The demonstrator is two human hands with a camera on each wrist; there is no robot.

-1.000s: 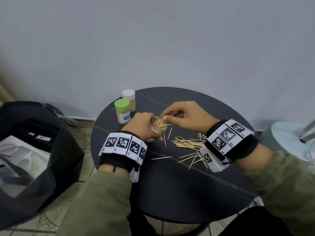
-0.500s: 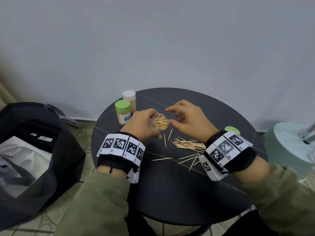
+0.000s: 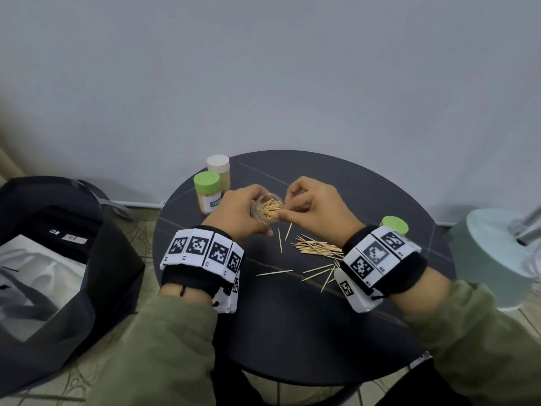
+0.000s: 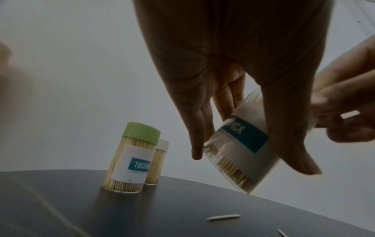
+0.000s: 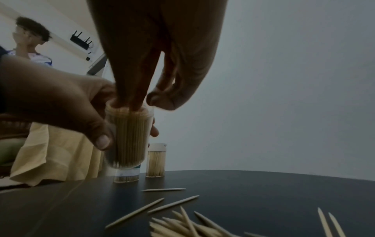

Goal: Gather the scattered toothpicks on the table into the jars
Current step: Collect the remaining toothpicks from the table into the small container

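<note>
Your left hand (image 3: pixel 240 212) grips the open toothpick jar (image 3: pixel 265 210) while your right hand's fingertips (image 5: pixel 134 105) press into its mouth, loose toothpicks (image 3: pixel 317 247) lying nearer that right hand.

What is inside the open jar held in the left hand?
The open jar in the left hand is packed with toothpicks; right hand fingertips sit at its mouth. The label and gripping fingers hide part of the contents.

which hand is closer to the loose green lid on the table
Right. The right hand works at the open jar, with its wrist just beside the green lid. The left hand grips that jar on the far side.
</note>
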